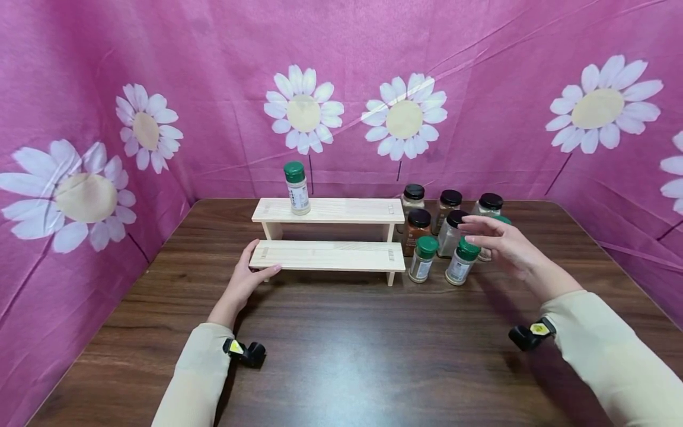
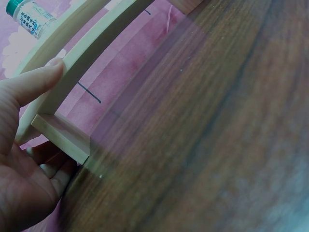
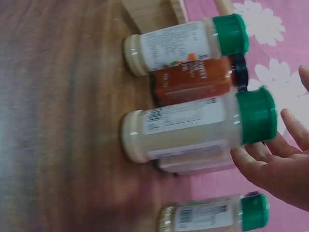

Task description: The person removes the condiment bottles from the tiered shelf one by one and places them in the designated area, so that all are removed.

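A pale two-step wooden shelf rack (image 1: 328,256) stands on the table. My left hand (image 1: 242,281) grips the left end of its lower step; in the left wrist view the thumb lies on the front edge and the other fingers go behind the end leg. One green-capped spice jar (image 1: 299,196) stands upright on the upper step. My right hand (image 1: 509,249) is at the cap of another green-capped spice jar (image 3: 188,125), its fingers spread and not closed around it. Whether a fingertip touches that cap, I cannot tell.
Several spice jars with black caps (image 1: 419,218) or green caps (image 1: 427,247) cluster right of the rack on the brown wooden table (image 1: 341,356). Behind the table hangs a pink cloth (image 1: 224,118) with white flowers.
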### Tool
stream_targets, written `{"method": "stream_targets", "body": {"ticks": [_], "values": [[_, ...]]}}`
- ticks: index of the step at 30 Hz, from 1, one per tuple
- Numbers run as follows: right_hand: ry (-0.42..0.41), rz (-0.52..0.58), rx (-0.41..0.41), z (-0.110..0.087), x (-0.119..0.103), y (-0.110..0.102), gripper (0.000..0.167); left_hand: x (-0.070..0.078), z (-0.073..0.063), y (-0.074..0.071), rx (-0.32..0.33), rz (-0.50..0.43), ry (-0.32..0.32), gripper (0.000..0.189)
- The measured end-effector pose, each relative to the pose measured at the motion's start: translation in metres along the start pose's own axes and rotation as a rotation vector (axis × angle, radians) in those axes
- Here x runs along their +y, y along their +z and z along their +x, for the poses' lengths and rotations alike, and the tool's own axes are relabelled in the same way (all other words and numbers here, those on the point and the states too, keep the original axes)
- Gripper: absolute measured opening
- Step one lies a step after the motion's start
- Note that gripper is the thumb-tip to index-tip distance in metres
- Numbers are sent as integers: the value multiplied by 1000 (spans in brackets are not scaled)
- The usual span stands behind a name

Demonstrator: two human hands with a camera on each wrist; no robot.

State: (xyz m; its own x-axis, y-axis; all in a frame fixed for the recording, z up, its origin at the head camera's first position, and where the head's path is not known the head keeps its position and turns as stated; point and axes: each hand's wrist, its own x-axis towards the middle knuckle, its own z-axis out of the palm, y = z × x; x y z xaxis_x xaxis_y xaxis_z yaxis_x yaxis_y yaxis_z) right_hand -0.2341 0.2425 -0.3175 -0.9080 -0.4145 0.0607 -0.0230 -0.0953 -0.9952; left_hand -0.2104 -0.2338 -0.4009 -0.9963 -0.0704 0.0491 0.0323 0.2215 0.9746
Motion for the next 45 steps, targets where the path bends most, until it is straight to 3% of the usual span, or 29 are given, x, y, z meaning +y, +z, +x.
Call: {"method": "stream_targets", "body": {"ticks": [8, 15, 21, 25, 40, 45], "values": [[-46, 40, -13, 14, -25, 11, 33, 0, 0, -1, -2, 7, -1, 83], [-28, -33, 18, 32, -47, 28, 33, 1, 0, -2, -1, 5, 6, 83], [19, -145, 60, 49, -61, 49, 50, 1, 0, -2, 2, 6, 14, 83], [40, -167, 56, 60, -65, 61, 56, 1, -1, -1, -2, 2, 11, 83], [37, -168, -16, 107, -59, 114, 53, 0, -1, -1, -7, 1, 15, 83], [34, -117, -17, 121, -56, 135, 52, 1, 0, 0, -11, -1, 13, 83]]}}
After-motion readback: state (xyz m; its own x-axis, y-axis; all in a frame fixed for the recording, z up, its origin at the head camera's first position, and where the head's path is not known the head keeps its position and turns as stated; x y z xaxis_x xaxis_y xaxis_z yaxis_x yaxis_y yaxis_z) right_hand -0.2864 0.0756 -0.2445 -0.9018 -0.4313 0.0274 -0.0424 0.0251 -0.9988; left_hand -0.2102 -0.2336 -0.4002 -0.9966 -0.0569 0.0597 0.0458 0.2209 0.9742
